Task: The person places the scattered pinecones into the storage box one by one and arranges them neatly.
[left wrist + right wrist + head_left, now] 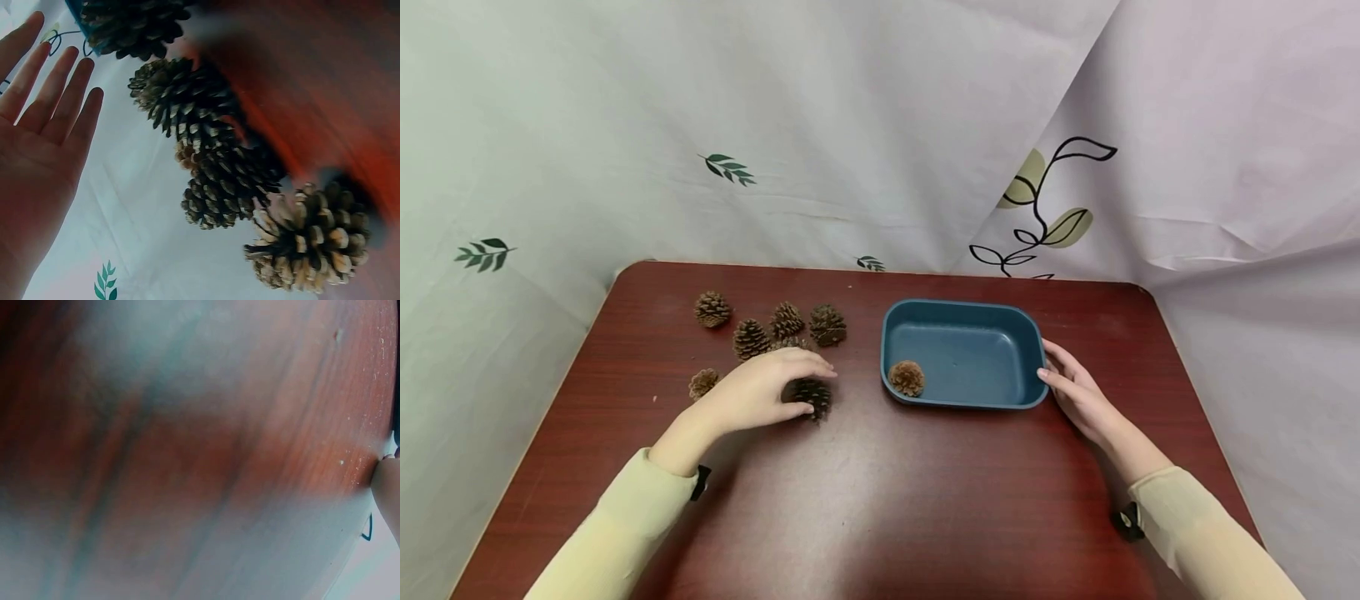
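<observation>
My left hand [767, 387] hovers at a dark pine cone [812, 398], its thumb on the near side and its fingers extended above. In the left wrist view those fingers [62, 100] look straight and apart, with several pine cones [225, 181] beside the hand. A blue plastic box [966, 406] stands right of centre in the head view. One brown pine cone [907, 378] lies in its near left corner. At the box's right end, my right hand [1078, 396] holds the wall, thumb at the rim and fingers outside. The right wrist view barely shows that hand.
Several more pine cones [750, 339] lie on the left of the reddish-brown table [880, 492], one small cone [703, 383] beside the left wrist. A white cloth [850, 125] with leaf prints hangs behind the table's back edge.
</observation>
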`<state>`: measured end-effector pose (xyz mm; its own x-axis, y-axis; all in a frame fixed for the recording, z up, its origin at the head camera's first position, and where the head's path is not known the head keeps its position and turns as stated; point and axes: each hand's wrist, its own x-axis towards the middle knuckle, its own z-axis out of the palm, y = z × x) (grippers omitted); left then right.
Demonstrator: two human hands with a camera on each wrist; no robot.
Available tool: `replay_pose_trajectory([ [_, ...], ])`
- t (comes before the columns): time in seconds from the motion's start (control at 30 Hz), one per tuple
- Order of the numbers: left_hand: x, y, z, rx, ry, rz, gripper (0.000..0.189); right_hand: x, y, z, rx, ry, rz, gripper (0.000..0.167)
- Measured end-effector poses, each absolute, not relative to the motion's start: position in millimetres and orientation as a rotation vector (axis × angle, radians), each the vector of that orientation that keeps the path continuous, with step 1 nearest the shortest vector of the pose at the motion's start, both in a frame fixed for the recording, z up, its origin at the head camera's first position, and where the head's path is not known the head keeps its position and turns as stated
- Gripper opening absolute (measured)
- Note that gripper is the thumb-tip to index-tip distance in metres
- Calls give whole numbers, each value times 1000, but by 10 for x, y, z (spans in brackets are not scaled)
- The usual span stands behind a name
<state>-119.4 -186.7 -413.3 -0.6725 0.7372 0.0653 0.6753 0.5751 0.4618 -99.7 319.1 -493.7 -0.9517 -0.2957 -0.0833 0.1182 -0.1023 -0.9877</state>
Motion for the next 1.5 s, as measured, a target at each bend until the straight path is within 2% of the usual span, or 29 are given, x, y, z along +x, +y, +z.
replay_pose_trajectory([
  [0.53, -1038, -1900, -4348, 1358, 2747, 614, 51, -1011, 3193, -4943, -174, 1889, -2139, 48],
  [1.5, -1182, -1891, -4673, 1394, 2820, 570, 69, -1009, 3191, -4942, -194, 1887, -2148, 48],
])
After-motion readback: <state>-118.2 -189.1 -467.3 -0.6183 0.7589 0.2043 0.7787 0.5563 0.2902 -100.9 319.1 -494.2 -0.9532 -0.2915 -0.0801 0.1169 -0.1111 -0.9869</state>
